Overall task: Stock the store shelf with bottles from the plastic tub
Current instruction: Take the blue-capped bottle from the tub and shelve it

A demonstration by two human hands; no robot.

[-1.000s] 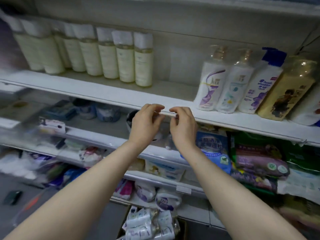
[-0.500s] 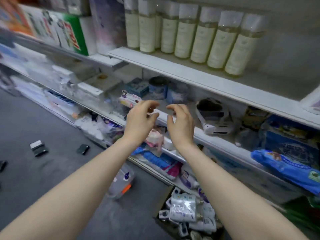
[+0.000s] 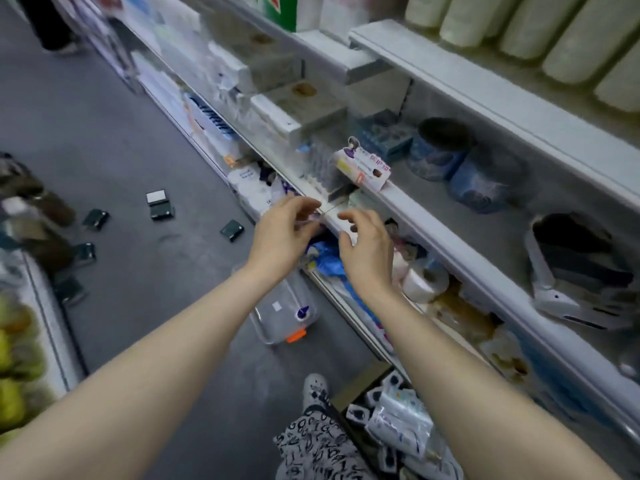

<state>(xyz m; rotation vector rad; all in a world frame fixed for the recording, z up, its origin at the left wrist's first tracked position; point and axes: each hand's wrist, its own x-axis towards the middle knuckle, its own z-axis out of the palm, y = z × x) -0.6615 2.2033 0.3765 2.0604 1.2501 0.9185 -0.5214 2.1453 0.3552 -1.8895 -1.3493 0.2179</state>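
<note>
Several tiers of store shelf (image 3: 485, 98) fill the right side, cream bottles (image 3: 519, 26) lined on the top one. The plastic tub (image 3: 280, 323) sits on the floor (image 3: 121, 140) at the shelf's foot, likely parked within reach. Left grip (image 3: 284, 233) and right grip (image 3: 367, 247) hover above it, fingers loosely curled and empty, probably readied to reach down.
</note>
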